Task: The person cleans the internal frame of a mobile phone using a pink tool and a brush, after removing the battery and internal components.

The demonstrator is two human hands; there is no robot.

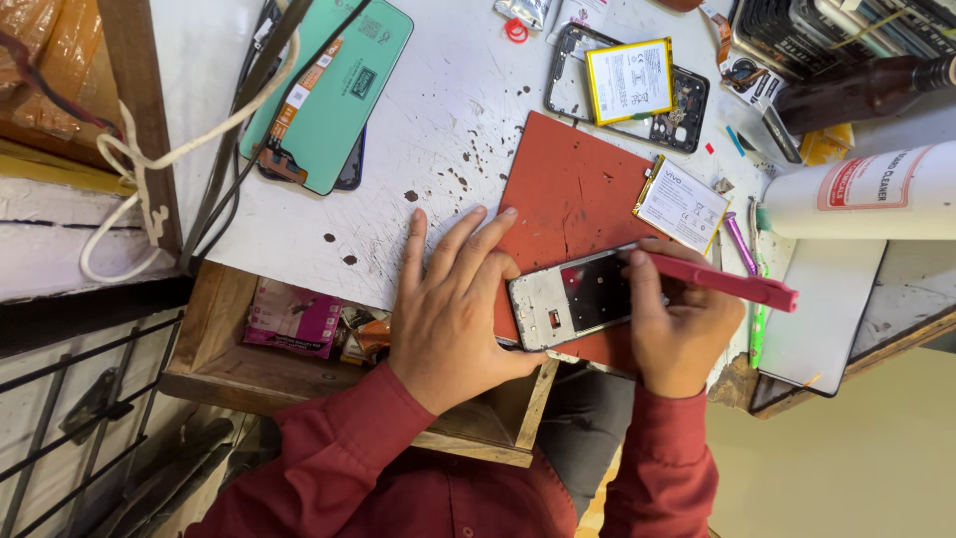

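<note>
We see the phone frame lying low in the middle of the frame on the red mat, its long axis running left to right and tipped a little upward at the right. It sits between both hands. Our left hand lies flat with fingers spread, pinning its left end. Our right hand is closed around a red pry tool, whose tip meets the frame's upper right edge.
</note>
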